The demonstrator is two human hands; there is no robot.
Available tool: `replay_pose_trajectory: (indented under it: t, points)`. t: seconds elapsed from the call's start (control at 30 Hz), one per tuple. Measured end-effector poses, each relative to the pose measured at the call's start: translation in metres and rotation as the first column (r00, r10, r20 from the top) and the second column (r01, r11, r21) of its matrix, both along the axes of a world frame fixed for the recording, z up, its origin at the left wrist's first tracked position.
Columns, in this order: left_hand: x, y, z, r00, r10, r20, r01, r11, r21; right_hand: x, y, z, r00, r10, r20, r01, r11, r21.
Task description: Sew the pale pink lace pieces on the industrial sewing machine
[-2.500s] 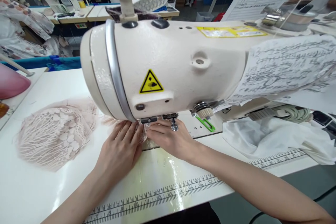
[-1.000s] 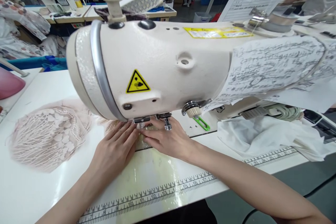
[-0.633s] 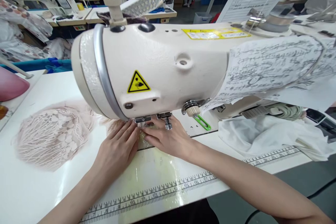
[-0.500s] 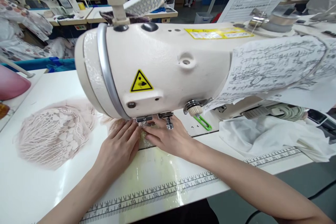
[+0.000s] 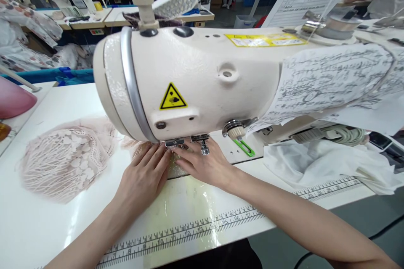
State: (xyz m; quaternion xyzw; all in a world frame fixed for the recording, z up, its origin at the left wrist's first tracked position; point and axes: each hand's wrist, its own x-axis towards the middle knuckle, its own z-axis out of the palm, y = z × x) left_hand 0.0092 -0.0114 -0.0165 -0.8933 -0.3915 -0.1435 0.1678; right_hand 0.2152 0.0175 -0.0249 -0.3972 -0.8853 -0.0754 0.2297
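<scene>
The head of a white sewing machine (image 5: 202,75) spans the view and hides the needle area from me. Below it, my left hand (image 5: 145,168) lies flat, fingers stretched forward onto pale pink lace fabric (image 5: 136,148). My right hand (image 5: 203,162) rests palm down beside it with fingers spread, its fingertips partly covered by the machine's metal parts. Little of the fabric shows between the hands. Another piece of pink lace (image 5: 67,159) lies on the table to the left of my left hand.
A printed ruler (image 5: 186,233) runs along the table's front edge. Right of the hands are a green thread cutter (image 5: 244,148) and white cloth (image 5: 315,164). A pink cone (image 5: 15,98) stands at far left. Handwritten paper (image 5: 331,80) hangs on the machine. People sit farther back.
The view has shifted slightly, so the machine appears a little farther right. Both hands stay almost in place on the fabric.
</scene>
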Motion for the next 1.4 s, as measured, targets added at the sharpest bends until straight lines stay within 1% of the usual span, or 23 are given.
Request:
replay_pose_trajectory:
  t: [0.17,0.3,0.43,0.67,0.9,1.07,1.23,1.4]
  points:
    - [-0.0004,0.0009,-0.0001,1.000,-0.004,0.013,0.005,0.998,-0.060,0.0021,0.0023,0.0005,0.999,-0.014,0.039,0.015,1.000,-0.024]
    - [-0.0006,0.0009,-0.0009,0.999,-0.010,0.041,0.013,0.997,-0.075,0.0007,0.0022,0.0011,1.000,-0.009,0.012,0.008,0.998,0.058]
    - [-0.0009,0.0006,-0.0014,0.999,-0.014,0.039,0.017,0.998,-0.064,-0.0003,0.0008,0.0022,1.000,-0.008,-0.016,0.009,0.997,0.072]
    - [0.0001,0.0009,-0.0007,1.000,-0.002,-0.016,0.001,1.000,-0.029,0.0014,0.0015,0.0018,1.000,0.010,-0.018,-0.008,0.995,0.104]
    - [0.0003,0.0011,-0.0011,1.000,0.007,-0.023,-0.007,1.000,-0.022,-0.0013,-0.0001,0.0013,1.000,0.001,0.000,-0.001,1.000,0.020]
    - [-0.0007,0.0012,-0.0041,1.000,0.015,0.002,-0.015,0.998,-0.059,-0.0014,-0.0015,-0.0004,0.999,-0.007,0.039,0.008,1.000,-0.016]
    - [-0.0004,0.0009,-0.0038,0.999,0.044,-0.023,-0.046,0.996,-0.072,-0.0018,-0.0025,-0.0026,0.996,-0.019,0.082,0.025,0.997,-0.070]
    - [0.0009,0.0015,-0.0028,0.997,0.065,-0.031,-0.067,0.995,-0.077,-0.0019,-0.0026,-0.0025,0.998,-0.015,0.069,0.020,0.997,-0.069]
